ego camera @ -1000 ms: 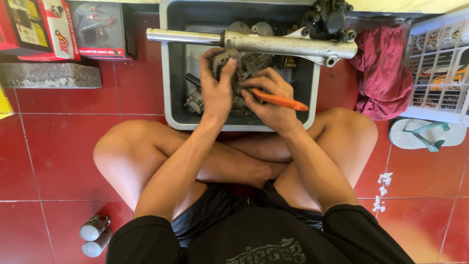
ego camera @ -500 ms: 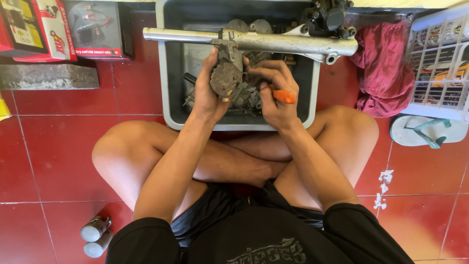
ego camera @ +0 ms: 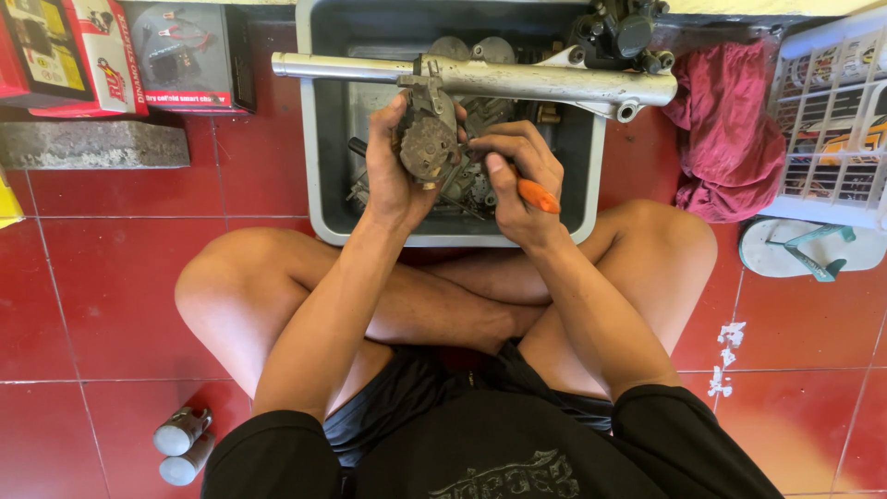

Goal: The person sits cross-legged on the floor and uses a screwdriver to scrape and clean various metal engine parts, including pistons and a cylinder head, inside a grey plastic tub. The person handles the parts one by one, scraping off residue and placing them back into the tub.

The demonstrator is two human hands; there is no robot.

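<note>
Left hand [ego camera: 393, 176] clamps grimy carburetor [ego camera: 427, 139] above grey tub [ego camera: 319, 185]; right hand [ego camera: 517, 180] closed around orange-handled screwdriver [ego camera: 536, 195], touching it. Red boxes [ego camera: 65, 55], dark box [ego camera: 189, 55] upper left.

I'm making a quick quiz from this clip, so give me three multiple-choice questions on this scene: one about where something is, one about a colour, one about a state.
1. Where does the long metal tube lie?
A. across the top of the grey tub
B. on the person's lap
C. inside the white basket

2. What colour is the handle of the tool in the right hand?
A. blue
B. orange
C. green

3. How is the grimy metal part held?
A. resting on the floor
B. lying loose in the tub
C. gripped in the left hand, lifted above the tub

Answers: 1 A, the tube spans the tub from rim to rim. 2 B, an orange handle shows beside the right fingers. 3 C, the left hand wraps around it.
</note>
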